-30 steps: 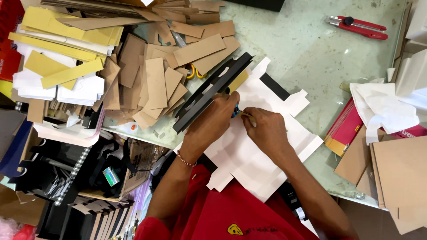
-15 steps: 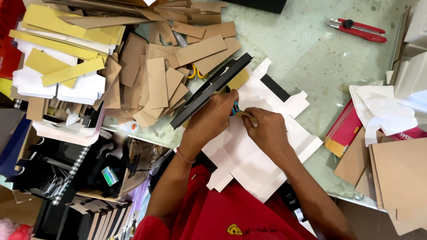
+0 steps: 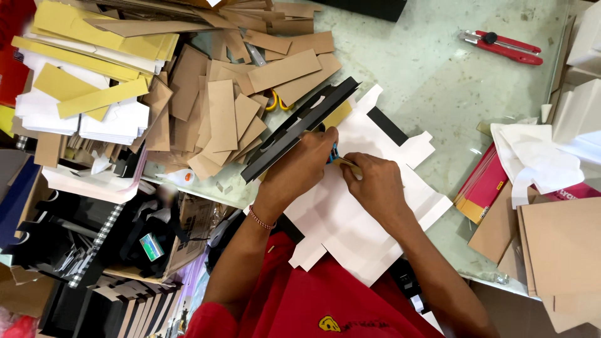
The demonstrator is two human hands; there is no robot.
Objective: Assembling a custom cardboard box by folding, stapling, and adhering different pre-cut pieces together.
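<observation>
L hand clamps black board piece onto white card cutout; R hand pinches thin tool just right of it. Red cutter far right on tabletop.

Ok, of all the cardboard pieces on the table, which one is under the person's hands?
The white die-cut sheet with tabs, at the table's near edge. Both hands rest on it, unlike the brown strips piled farther back and the yellow ones beyond.
</observation>
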